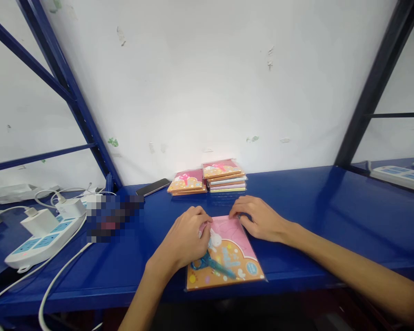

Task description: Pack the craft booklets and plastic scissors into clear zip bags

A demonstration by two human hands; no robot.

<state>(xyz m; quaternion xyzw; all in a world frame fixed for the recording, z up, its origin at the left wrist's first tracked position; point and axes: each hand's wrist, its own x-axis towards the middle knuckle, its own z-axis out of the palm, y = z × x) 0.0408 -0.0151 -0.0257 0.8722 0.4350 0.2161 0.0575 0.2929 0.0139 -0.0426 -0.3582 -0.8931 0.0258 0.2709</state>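
Note:
In front of me on the blue table lies a pink and orange booklet pack (pixel 232 250) in a clear plastic sleeve. Blue scissors (pixel 214 265) show on its lower half; whether they lie inside the sleeve or on top, I cannot tell. My left hand (pixel 193 234) is closed with thumb and fingers at the pack's upper left edge, covering that side. At the upper right corner, my right hand (pixel 257 218) curls its fingers and thumb onto the sleeve edge.
By the wall sit a tall stack of similar packs (pixel 225 177) and a lower stack (pixel 187 182). A black phone (pixel 153 187) lies left of them. On the left are a white power strip (pixel 44 243) with chargers, loose cables and a blurred dark item (pixel 115 218). Blue shelf posts (pixel 86 119) rise there.

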